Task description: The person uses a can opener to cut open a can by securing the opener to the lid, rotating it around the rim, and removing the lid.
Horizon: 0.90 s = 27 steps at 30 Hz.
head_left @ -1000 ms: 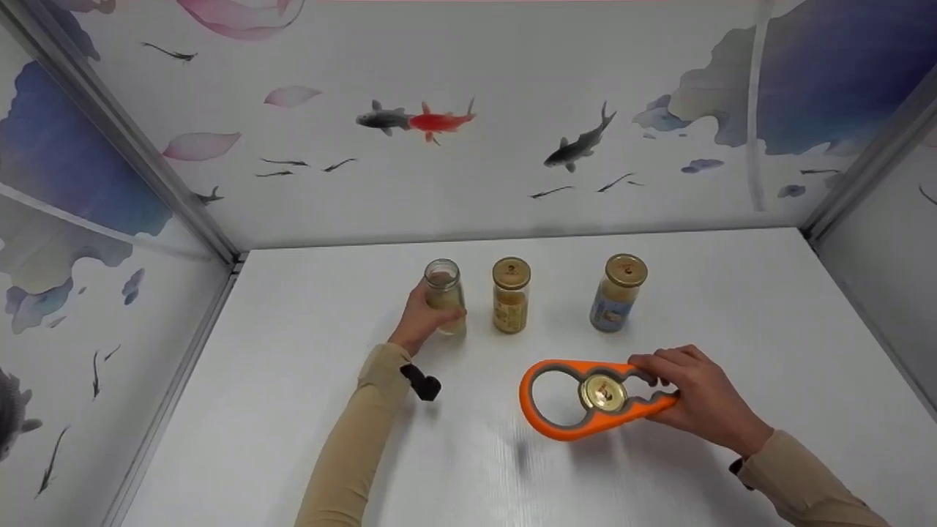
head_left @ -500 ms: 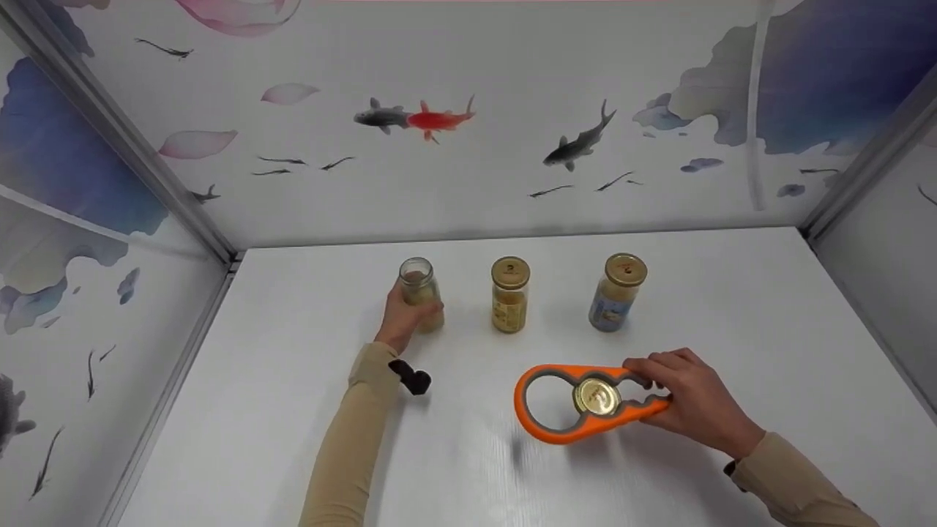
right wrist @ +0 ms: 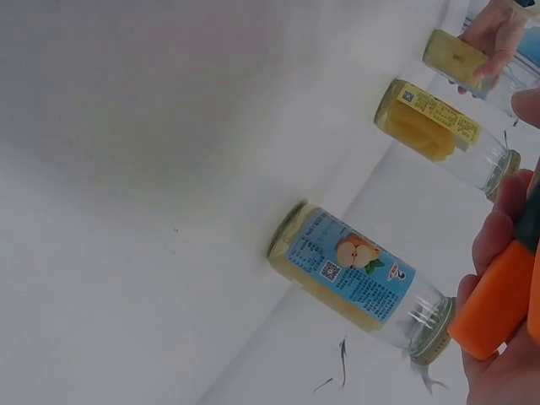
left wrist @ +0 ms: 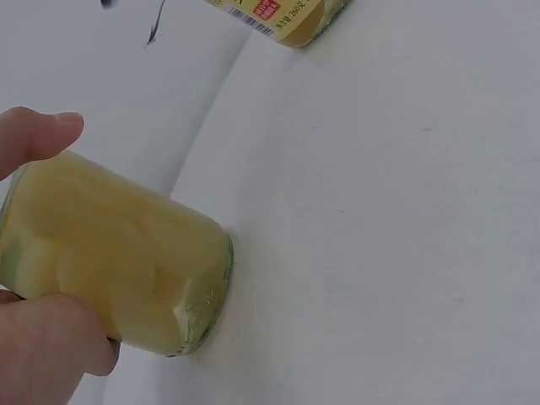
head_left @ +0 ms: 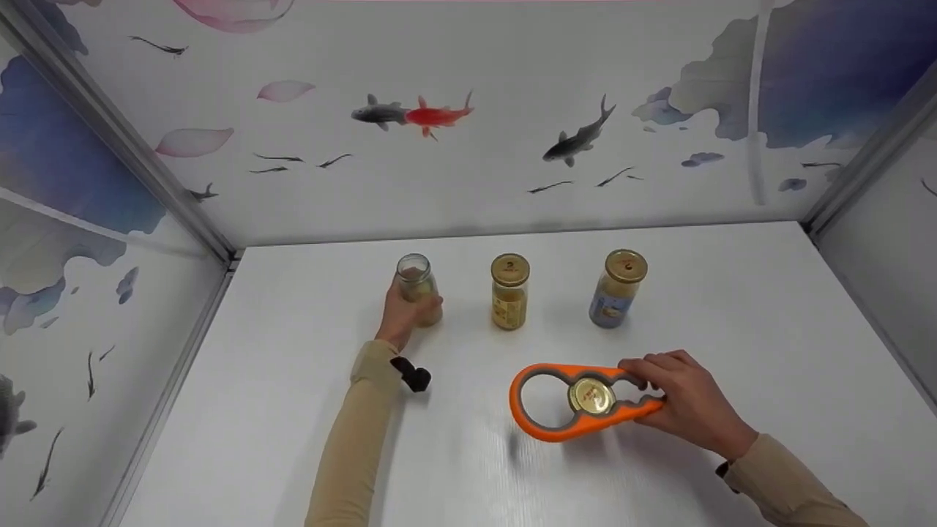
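Head view: the white tabletop point(head_left: 468, 472) meets the back wall point(head_left: 468, 194) at its far edge. Three glass jars stand in a row near this edge; open surface extends in front of them. The left hand point(head_left: 400, 316) grips the uncapped jar point(head_left: 419, 284), leftmost. The yellow-label jar point(head_left: 509, 296) and blue-label jar point(head_left: 613, 300), both gold-capped, stand apart. The right hand point(head_left: 692, 399) holds one orange opener point(head_left: 604, 421) above the tabletop; one round gold lid point(head_left: 592, 396) sits between its grey scalloped edges.

Left wrist view: thumb and fingers clasp opposite sides of the smooth cylindrical uncapped jar.

Right wrist view: fingers wrap the orange handle.
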Tool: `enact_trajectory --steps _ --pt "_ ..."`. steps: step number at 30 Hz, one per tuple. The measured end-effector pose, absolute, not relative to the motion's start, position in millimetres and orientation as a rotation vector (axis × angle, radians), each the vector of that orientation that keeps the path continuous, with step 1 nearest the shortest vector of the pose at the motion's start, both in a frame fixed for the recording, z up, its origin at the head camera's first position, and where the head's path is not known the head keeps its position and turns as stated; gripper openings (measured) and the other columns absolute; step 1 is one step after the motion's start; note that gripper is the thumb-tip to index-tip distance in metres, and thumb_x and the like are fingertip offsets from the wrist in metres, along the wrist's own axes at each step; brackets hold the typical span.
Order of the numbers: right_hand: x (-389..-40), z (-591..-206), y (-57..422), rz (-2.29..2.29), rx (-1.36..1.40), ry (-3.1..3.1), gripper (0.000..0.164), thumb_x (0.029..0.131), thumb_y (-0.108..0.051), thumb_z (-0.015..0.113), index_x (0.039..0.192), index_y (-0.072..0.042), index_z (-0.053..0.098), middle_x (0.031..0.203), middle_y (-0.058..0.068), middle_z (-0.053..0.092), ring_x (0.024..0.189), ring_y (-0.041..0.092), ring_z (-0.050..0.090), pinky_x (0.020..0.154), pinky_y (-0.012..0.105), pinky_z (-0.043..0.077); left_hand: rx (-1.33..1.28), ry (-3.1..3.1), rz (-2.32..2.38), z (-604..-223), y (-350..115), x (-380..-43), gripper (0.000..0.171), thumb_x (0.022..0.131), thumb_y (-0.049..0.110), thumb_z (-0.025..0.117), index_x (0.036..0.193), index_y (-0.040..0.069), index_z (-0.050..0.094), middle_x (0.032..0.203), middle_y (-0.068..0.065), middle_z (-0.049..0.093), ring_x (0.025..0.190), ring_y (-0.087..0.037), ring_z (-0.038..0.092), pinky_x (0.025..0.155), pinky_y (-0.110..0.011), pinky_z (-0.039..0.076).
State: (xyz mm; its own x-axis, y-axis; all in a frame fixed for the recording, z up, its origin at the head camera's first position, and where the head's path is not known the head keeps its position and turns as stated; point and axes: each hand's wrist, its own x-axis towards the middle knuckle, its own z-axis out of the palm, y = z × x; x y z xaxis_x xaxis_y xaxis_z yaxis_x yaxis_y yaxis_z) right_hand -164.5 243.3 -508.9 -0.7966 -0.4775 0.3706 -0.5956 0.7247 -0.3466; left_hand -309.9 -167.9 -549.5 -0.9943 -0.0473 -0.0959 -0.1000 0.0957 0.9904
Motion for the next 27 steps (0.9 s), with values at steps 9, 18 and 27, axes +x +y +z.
enact_trajectory --steps 9,18,27 --pt "-164.3 -511.3 236.7 0.666 0.846 -2.733 0.053 0.062 -0.022 0.091 0.11 -0.016 0.068 0.079 -0.012 0.052 0.081 0.012 0.048 0.075 0.037 0.043 -0.201 2.408 1.941 -548.3 -170.4 -306.9 0.104 0.076 0.01 0.081 0.151 0.025 0.01 0.153 -0.011 0.025 0.138 -0.033 0.025 0.111 -0.052 0.022" --pt "-164.4 -515.9 235.5 0.668 0.863 -2.708 0.053 0.061 -0.021 0.091 0.109 -0.016 0.068 0.079 -0.014 0.051 0.078 0.01 0.046 0.08 0.039 0.039 -0.066 2.437 1.882 -534.4 -180.6 -297.6 0.116 0.075 0.012 0.082 0.155 0.028 -0.002 0.161 -0.008 0.001 0.145 -0.031 0.001 0.113 -0.053 0.008" --pt "-163.9 -518.4 234.7 0.684 0.88 -2.722 0.052 0.062 -0.018 0.09 0.109 -0.017 0.066 0.079 -0.013 0.053 0.077 0.009 0.046 0.08 0.039 0.038 -0.061 2.448 1.833 -533.0 -188.4 -281.0 0.125 0.074 0.02 0.085 0.153 0.037 -0.011 0.16 -0.002 -0.011 0.144 -0.033 -0.008 0.112 -0.056 0.006"
